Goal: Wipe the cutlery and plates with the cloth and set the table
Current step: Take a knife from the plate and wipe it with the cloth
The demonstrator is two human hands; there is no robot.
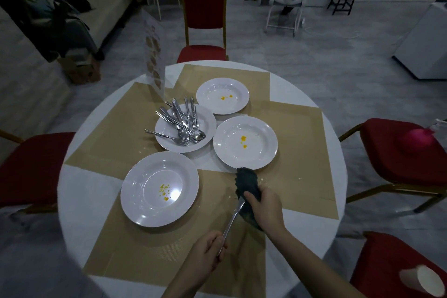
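While the left hand [208, 247] grips a stiff, slippery table knife [232, 221] by its handle (lower centre), the right hand [264, 205] clamps the soft cloth [248, 182] round its blade.

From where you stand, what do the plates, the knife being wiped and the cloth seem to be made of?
The plates look like glazed white ceramic, or perhaps melamine: smooth and glossy, catching the light. The knife, held by the left hand, seems polished steel, silvery and shiny. The cloth in the right hand looks like dark, soft fabric, matte and crumpled into folds.
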